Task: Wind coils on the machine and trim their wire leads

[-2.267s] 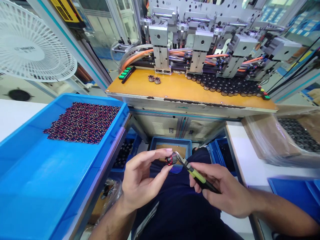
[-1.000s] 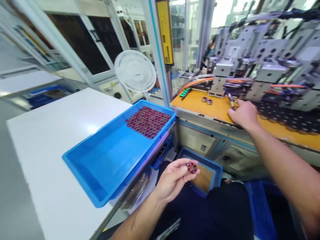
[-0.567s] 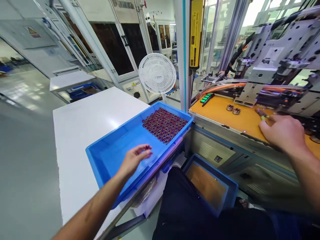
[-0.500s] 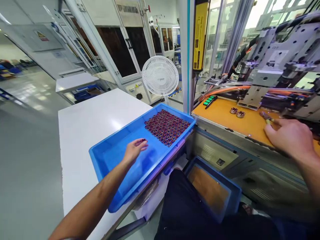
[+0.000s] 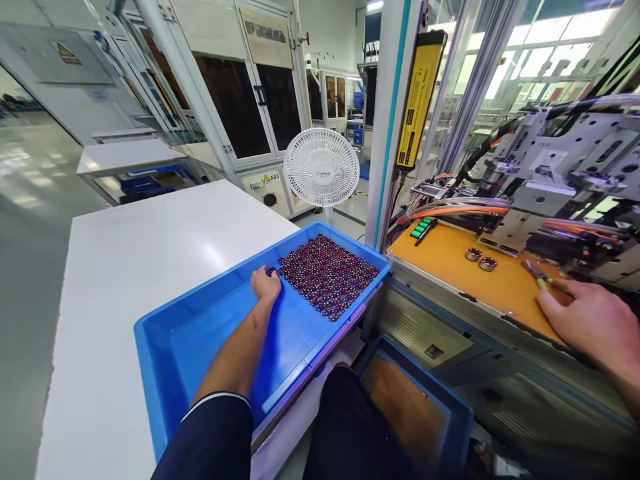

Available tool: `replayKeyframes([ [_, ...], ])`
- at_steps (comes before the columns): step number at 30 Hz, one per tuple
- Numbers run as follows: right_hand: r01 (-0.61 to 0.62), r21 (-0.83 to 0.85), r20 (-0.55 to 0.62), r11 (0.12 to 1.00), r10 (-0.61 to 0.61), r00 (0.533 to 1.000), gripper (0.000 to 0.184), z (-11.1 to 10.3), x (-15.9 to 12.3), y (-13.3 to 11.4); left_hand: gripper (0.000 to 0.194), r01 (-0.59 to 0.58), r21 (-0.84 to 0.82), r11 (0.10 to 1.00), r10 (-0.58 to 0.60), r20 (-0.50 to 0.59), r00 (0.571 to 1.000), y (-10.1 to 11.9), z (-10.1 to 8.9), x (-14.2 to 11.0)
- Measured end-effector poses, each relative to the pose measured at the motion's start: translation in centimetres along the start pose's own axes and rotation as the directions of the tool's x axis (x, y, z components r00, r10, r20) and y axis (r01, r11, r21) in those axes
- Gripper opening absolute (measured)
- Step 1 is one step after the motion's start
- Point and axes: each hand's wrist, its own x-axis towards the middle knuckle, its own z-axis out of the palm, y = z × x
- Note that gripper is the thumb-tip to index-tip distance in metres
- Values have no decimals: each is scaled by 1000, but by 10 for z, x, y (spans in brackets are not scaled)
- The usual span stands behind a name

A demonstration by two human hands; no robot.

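Observation:
My left hand (image 5: 266, 283) is low in the blue tray (image 5: 165, 317), at the left edge of a dense layer of small round metal parts (image 5: 330, 277). Its fingers are closed on a small dark round part (image 5: 271, 271), mostly hidden by them. Over the orange work surface (image 5: 425, 257) on the right, my right hand (image 5: 590, 317) is wrapped round a pair of pliers (image 5: 536, 272) with yellow-green handles. The plier jaws point away to the left. Two larger round metal parts (image 5: 481, 259) sit side by side left of the pliers.
A white fan (image 5: 321, 167) stands behind the tray. The tray rests on a white table (image 5: 115, 267). Machine arms with cables (image 5: 540, 180) overhang the orange surface, where a green-and-black item (image 5: 423, 229) lies. A second blue bin (image 5: 463, 420) is below, beside my leg.
My left hand has moved forward and down to the edge of the parts, its small part still in the fingers. My right hand keeps the pliers at the same spot. The view has shifted slightly.

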Motion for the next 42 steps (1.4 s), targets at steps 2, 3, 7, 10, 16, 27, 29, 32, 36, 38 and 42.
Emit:
replayKeyframes([
  [2, -11, 6, 7, 1000, 11, 1000, 50, -1, 0, -1, 37, -28, -18, 999, 29, 11, 1000, 1, 7, 4],
  [3, -11, 4, 11, 1000, 11, 1000, 50, -2, 0, -2, 37, -39, -28, 999, 40, 17, 999, 2, 10, 5],
  [7, 9, 17, -9, 1000, -9, 1000, 46, -7, -4, -7, 37, -54, -57, 997, 55, 15, 998, 7, 17, 3],
  [10, 27, 47, -28, 999, -26, 999, 42, -10, -7, -10, 37, -62, -75, 995, 62, -2, 998, 13, 12, -5],
  [16, 72, 66, -48, 995, -69, 996, 40, -14, -12, -13, 38, -257, -193, 947, 247, -75, 966, 54, -15, -45],
  [27, 114, 147, 29, 983, -120, 992, 33, -18, -19, -6, 45, -647, -476, 595, 796, 459, 394, 274, 18, -238],
  [29, 161, 180, 29, 970, -169, 985, 33, -21, -23, -4, 60, -621, -459, 636, 759, 521, 391, 299, 36, -264],
  [32, 213, 209, 15, 955, -221, 975, 32, -24, -26, -1, 46, -553, -450, 701, 701, 575, 421, 319, 54, -284],
  [36, 235, 232, 0, 944, -242, 970, 32, -25, -27, 2, 36, -442, -460, 770, 638, 578, 509, 321, 50, -289],
  [38, 231, 251, -1, 940, -239, 971, 32, -24, -25, 3, 36, -379, -468, 799, 599, 557, 575, 316, 40, -283],
  [42, 211, 306, -7, 929, -219, 976, 32, -19, -23, 3, 35, -221, -537, 814, 521, 508, 686, 296, 10, -266],
])
